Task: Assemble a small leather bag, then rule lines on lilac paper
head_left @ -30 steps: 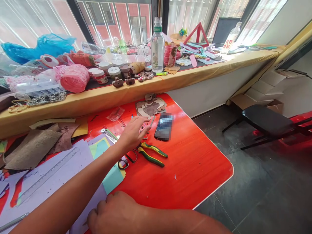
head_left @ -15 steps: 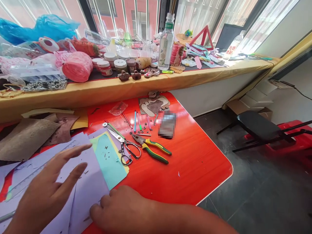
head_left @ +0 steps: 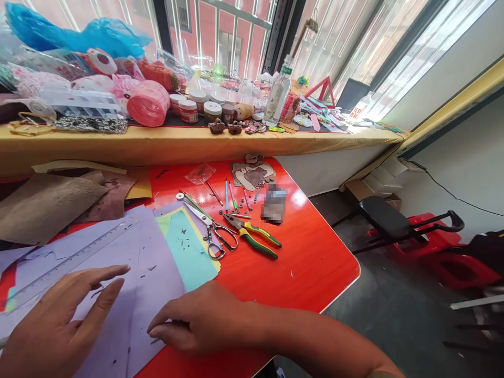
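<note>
Over the purple paper [head_left: 157,273], my left hand [head_left: 63,320] is open, thumb and forefinger apart with nothing held between them. A clear ruler [head_left: 74,251] lies on the paper beyond it. At the paper's right edge my right hand [head_left: 197,317] is closed, thumb and forefinger pressed together low over the sheet. A tiny grey scrap [head_left: 155,341] shows just under those fingertips; whether it is pinched I cannot tell. Small dark scraps [head_left: 148,271] are scattered between the hands. Past my right hand lie scissors [head_left: 210,220] and green-and-yellow pliers [head_left: 255,235].
Brown leather pieces [head_left: 55,202] are piled at the table's left. Pens [head_left: 232,194], leather cutouts [head_left: 254,174] and a blurred phone-like object [head_left: 274,205] lie toward the back. The windowsill holds paint jars [head_left: 188,111] and a bottle [head_left: 277,97]. A black chair [head_left: 384,218] stands right.
The camera view has shifted. My left hand has come down toward me, uncovering more of the ruler. My right hand has turned, and its thumb and forefinger now show pressed together.
</note>
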`<action>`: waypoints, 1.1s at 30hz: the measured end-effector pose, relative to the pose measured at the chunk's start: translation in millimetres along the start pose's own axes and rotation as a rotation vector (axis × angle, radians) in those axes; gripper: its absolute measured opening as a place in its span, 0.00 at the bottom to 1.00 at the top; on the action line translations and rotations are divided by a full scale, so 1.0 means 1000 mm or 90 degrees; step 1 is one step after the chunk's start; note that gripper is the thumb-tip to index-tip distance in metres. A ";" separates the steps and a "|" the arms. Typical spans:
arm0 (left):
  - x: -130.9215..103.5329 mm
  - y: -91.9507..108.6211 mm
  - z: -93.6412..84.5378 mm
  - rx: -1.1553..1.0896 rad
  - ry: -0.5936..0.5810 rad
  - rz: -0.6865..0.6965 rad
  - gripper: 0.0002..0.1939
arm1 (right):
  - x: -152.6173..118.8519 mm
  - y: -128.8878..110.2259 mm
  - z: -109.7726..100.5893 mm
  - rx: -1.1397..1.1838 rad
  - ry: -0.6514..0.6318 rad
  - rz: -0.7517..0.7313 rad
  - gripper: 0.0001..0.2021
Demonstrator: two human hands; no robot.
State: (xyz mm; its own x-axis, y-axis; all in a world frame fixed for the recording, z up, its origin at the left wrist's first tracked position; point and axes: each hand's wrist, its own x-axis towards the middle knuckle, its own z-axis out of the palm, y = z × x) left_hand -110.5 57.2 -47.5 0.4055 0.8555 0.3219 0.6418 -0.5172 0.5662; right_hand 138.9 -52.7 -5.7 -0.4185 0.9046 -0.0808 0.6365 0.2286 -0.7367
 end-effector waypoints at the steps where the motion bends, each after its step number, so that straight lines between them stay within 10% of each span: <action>1: 0.001 0.003 0.001 -0.007 0.003 -0.020 0.23 | 0.002 -0.005 -0.002 -0.016 -0.003 -0.010 0.10; 20: 0.014 0.015 -0.015 0.044 0.010 -0.081 0.04 | 0.050 0.033 0.020 -0.017 0.281 -0.021 0.11; 33: 0.014 0.008 -0.015 0.078 -0.028 -0.073 0.06 | 0.051 0.032 0.018 0.052 0.286 0.001 0.10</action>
State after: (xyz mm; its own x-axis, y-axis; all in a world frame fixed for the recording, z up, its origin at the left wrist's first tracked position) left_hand -109.2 65.6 -26.8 0.3508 0.9088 0.2258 0.7587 -0.4171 0.5005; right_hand 126.2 -5.3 -45.1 -0.0840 0.9753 0.2043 0.5765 0.2148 -0.7884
